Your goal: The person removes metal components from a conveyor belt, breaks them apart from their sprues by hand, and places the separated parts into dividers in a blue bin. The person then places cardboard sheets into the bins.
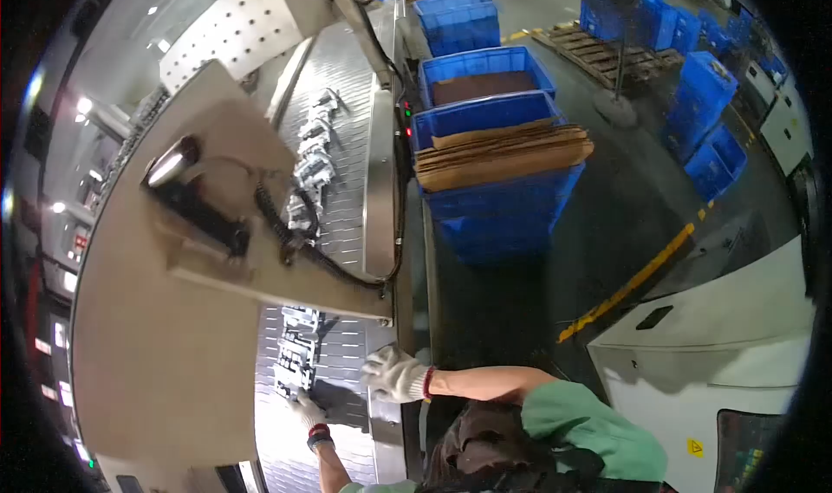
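Observation:
My left hand (pixel 308 411), in a pale knit glove with a dark band at the wrist, is at the near end of a row of shiny metal parts on the conveyor. Its fingers close on the edge of the nearest metal part (pixel 295 365); the glove partly hides the grip. My right hand (pixel 397 375), gloved alike with a red cuff, lies over the conveyor's side rail (pixel 381 224), its fingers loosely bent and nothing seen in them. More metal parts (pixel 316 151) lie farther up the slatted conveyor (pixel 347 337), beyond the panel.
A large beige panel (pixel 173 354) overhangs the conveyor at left, carrying a handheld scanner (pixel 195 198) with a coiled cable. Blue bins (pixel 494 211) stand along the right side, the nearest holding cardboard sheets (pixel 503 155). A white cabinet (pixel 693 337) is at lower right.

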Demonstrator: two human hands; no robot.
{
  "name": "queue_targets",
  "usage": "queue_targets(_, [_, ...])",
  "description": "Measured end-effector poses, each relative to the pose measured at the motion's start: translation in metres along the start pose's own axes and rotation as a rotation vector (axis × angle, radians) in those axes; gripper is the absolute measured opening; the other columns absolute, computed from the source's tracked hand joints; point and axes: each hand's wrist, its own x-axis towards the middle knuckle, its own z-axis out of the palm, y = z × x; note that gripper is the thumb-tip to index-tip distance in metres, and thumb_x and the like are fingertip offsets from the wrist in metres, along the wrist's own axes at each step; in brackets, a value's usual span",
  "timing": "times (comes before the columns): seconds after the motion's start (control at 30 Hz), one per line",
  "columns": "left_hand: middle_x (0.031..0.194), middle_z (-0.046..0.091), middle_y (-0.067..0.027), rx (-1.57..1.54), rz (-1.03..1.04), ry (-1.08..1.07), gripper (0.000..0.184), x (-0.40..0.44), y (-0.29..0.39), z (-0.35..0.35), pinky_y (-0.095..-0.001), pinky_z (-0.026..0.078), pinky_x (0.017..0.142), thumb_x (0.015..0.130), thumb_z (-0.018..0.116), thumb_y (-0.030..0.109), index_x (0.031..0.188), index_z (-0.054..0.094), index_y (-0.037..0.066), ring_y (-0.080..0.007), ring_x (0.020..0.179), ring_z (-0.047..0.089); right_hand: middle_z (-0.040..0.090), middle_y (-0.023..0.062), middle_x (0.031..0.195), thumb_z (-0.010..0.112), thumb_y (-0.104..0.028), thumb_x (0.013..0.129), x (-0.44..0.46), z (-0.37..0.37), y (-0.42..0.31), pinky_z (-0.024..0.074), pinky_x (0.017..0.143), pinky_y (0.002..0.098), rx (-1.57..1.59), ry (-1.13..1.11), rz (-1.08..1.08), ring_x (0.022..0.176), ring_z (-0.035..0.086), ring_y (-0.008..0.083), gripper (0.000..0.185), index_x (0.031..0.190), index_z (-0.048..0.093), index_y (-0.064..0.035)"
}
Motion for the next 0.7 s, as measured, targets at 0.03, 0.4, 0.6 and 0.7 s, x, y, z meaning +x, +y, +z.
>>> queue_targets(0.03, [0.124,0.076,-0.0262,-0.051,-0.076,-0.017,0.055,-0.050,-0.028,0.032,-0.0475,0.058,0.095,0.115,0.059,0.036,0.149,0.056,-0.008,-0.0342,0.106,0.075,0.049,0.0124,0.168,0.056,-0.048,0.104,-0.053,0.039,0.008,0.0287,0.127,0.0636,0.055,-0.047,-0.036,0.160,0.038,0.0368,0.057,0.154,0.059,-0.0217])
queue_targets(0.4, [0.120,0.076,-0.0230,0.089,0.017,-0.028,0.047,0.005,0.112,0.121,-0.0462,0.059,0.086,0.114,0.058,0.031,0.146,0.058,-0.004,-0.0340,0.100,0.073,0.080,0.0149,0.119,0.071,-0.036,0.099,-0.104,-0.062,0.105,0.0579,0.100,0.0476,0.619,0.004,-0.236,0.110,0.075,0.0352,0.032,0.120,0.081,-0.0133])
queue_targets(0.6, [0.124,0.073,-0.0234,0.051,0.132,-0.145,0.043,0.055,0.187,0.160,-0.0445,0.059,0.085,0.115,0.057,0.031,0.145,0.059,0.001,-0.0329,0.101,0.071,0.079,0.0182,0.121,0.066,-0.045,0.097,-0.218,-0.099,0.222,0.0575,0.101,0.0520,0.467,0.065,0.561,0.116,0.074,0.0400,0.044,0.123,0.081,-0.0119])
queue_targets(0.7, [0.126,0.072,-0.0236,0.014,0.220,-0.247,0.041,0.102,0.230,0.177,-0.0436,0.059,0.085,0.115,0.057,0.030,0.145,0.060,0.003,-0.0324,0.101,0.070,0.079,0.0172,0.124,0.066,-0.046,0.096,-0.287,-0.089,0.276,0.0573,0.102,0.0519,0.411,0.123,0.893,0.117,0.073,0.0397,0.042,0.121,0.083,-0.0164])
